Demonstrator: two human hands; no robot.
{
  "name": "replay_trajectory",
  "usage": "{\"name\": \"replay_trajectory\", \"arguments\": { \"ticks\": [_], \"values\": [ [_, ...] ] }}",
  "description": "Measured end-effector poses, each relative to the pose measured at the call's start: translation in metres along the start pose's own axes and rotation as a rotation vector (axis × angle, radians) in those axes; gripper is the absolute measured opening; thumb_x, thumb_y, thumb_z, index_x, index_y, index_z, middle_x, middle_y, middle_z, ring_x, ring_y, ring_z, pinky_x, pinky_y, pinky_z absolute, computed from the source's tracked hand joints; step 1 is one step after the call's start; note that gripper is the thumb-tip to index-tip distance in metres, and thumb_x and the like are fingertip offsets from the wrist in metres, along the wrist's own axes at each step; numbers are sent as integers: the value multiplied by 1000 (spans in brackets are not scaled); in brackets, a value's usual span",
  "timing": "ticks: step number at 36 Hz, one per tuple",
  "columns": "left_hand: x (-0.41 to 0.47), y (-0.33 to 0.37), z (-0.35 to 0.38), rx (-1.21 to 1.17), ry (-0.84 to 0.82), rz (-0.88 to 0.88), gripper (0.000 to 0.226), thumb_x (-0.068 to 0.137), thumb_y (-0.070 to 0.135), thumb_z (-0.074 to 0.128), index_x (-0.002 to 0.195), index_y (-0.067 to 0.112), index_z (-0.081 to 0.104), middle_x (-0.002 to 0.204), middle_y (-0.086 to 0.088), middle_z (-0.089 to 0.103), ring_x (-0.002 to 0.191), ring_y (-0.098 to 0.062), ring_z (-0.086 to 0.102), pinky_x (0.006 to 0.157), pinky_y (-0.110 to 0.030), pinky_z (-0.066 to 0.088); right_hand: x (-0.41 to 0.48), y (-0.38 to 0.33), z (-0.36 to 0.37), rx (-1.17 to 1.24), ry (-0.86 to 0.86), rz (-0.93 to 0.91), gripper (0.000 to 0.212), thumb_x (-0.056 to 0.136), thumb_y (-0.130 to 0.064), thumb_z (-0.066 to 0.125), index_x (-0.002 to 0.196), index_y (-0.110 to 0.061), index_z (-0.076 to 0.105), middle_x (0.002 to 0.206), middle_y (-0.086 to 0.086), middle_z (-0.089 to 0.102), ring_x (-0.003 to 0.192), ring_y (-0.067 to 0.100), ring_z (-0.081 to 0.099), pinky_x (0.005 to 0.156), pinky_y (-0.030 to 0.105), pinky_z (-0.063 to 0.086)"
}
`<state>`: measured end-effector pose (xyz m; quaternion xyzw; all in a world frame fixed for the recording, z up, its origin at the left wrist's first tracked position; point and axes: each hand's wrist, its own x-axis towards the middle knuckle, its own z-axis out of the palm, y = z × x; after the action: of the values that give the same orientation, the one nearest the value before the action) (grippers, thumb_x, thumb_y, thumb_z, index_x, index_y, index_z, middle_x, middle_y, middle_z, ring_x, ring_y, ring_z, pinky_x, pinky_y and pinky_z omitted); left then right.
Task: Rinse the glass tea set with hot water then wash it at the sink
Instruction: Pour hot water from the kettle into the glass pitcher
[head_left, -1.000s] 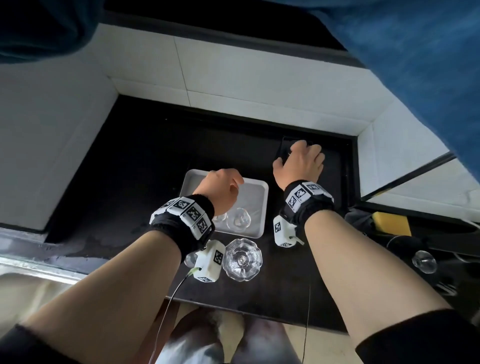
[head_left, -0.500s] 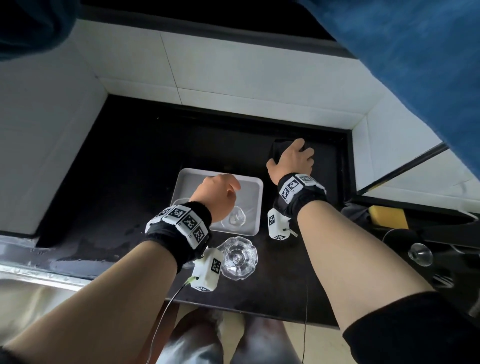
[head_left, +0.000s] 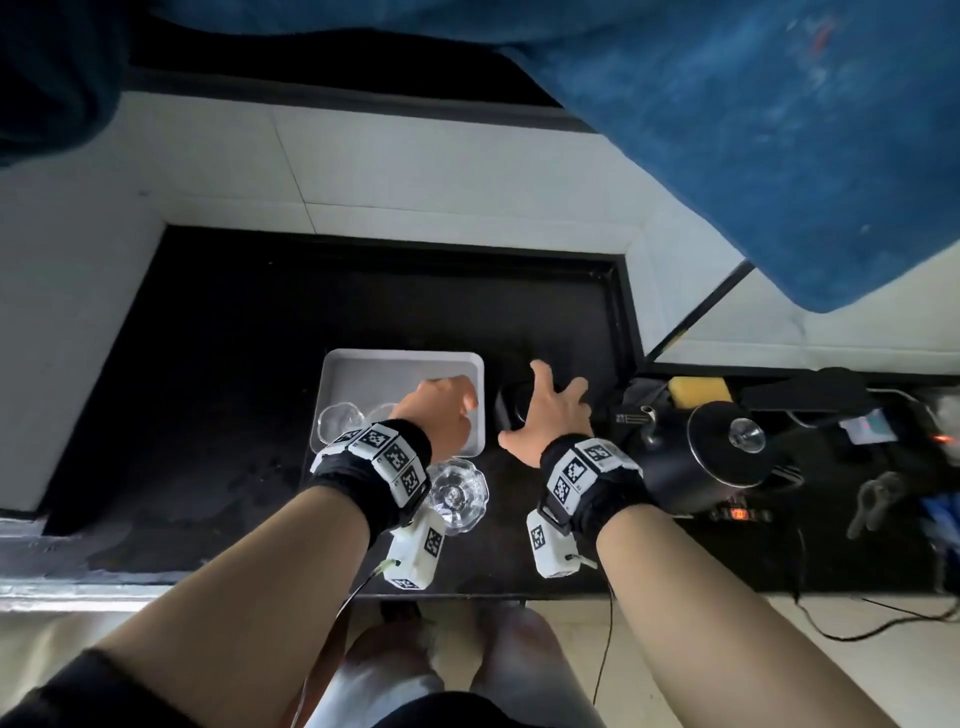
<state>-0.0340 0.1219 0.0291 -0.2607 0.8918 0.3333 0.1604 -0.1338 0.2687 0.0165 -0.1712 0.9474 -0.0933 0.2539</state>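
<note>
Left hand (head_left: 441, 415) curls over the white tray (head_left: 395, 374); whether it grips anything is hidden. Glass cups (head_left: 335, 420) lie left of it, a fluted glass vessel (head_left: 462, 493) beside its wrist. Right hand (head_left: 556, 418), splayed, covers a black box (head_left: 506, 410). Wristbands (head_left: 387, 457) bear square coded markers.

Left grip (head_left: 441, 415) fingers curled, palm down, contents hidden; right grip (head_left: 553, 415) fingers spread wide; both forearms extended forward.

The left grip (head_left: 441, 415) curls over the right side of the white tray (head_left: 400, 356), beside the small glass cups (head_left: 335, 418) in it. The right grip (head_left: 550, 415) spreads its fingers over a black object (head_left: 511, 410) just right of the tray. A faceted glass vessel (head_left: 460, 493) stands on the dark counter (head_left: 234, 364).
</note>
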Motion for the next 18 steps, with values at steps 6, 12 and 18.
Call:
{"name": "replay_trajectory", "arguments": {
  "ticks": [6, 12, 18],
  "values": [
    [-15, -10, 26, 19, -73, -11, 44, 89, 7, 54, 126, 30, 56, 119, 5, 66, 106, -19, 66, 91, -39, 59, -26, 9, 30, -52, -107, 9, 94, 74, -40, 83, 150, -34, 29, 137, 12, 23, 113, 38, 50, 80, 38, 48],
    [-27, -26, 36, 43, -97, -27, 64, 89, 0, 58, 147, 23, 47, 134, -1, 61, 119, -22, 61, 95, -31, 54, -38, -7, 43, -57, -162, -70, 90, 73, -38, 84, 147, -29, 33, 132, 12, 28, 104, 37, 58, 74, 37, 53],
    [-42, -39, 43, 48, -68, -43, 65, 90, 0, 56, 151, 14, 42, 131, -9, 61, 116, -26, 62, 95, -37, 54, -45, -20, 48, -5, -198, -161, 86, 73, -50, 82, 143, -23, 40, 126, 12, 36, 80, 33, 57, 71, 35, 52]
  ]
}}
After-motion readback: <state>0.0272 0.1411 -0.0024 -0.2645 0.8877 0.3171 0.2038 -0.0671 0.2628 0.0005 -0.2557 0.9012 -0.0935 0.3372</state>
